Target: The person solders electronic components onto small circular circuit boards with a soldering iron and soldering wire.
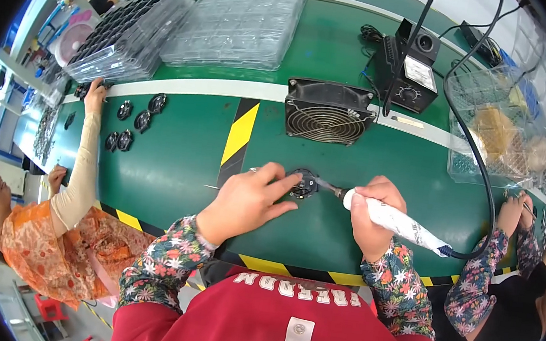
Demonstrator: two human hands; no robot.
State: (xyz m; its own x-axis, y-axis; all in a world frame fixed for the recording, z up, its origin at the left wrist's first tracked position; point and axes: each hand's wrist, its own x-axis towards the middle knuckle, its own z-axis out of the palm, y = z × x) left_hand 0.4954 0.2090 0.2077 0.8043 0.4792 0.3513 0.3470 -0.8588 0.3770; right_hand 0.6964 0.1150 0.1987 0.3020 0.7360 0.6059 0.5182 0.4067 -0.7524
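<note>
The green tabletop (pixel 173 180) spreads widest, with clock directions here taken from the disc (pixel 308 192) between the hands. A co-worker in orange (pixel 49 241) sits at 8 o'clock, and another in black (pixel 507 331) at 4 o'clock. The clear trays (pixel 234 22) are stacked at 11 o'clock; the dark-celled trays (pixel 125 34) are stacked beside them at 10 o'clock. A clear basket (pixel 471 157) stands at 2 o'clock, a square black fan (pixel 327 116) at 12 o'clock, and a black box (pixel 415 92) with a dial at 1 o'clock.

The left hand (pixel 244 200) lies at 8 o'clock, its fingers bent and the index finger over the disc's left edge; whether they grip it, I cannot tell. The right hand (pixel 377 217), between 3 and 4 o'clock, has its fingers closed around the white handle of the iron (pixel 399 223). The iron's tip points toward 9 o'clock at the disc's right edge; contact is unclear.

Yellow-and-black tape (pixel 239 134) runs at 10 o'clock. Well apart from the hands, 5 black parts (pixel 142 120) lie between 9 and 10 o'clock. The disc lies on the tabletop, just below the fan.
</note>
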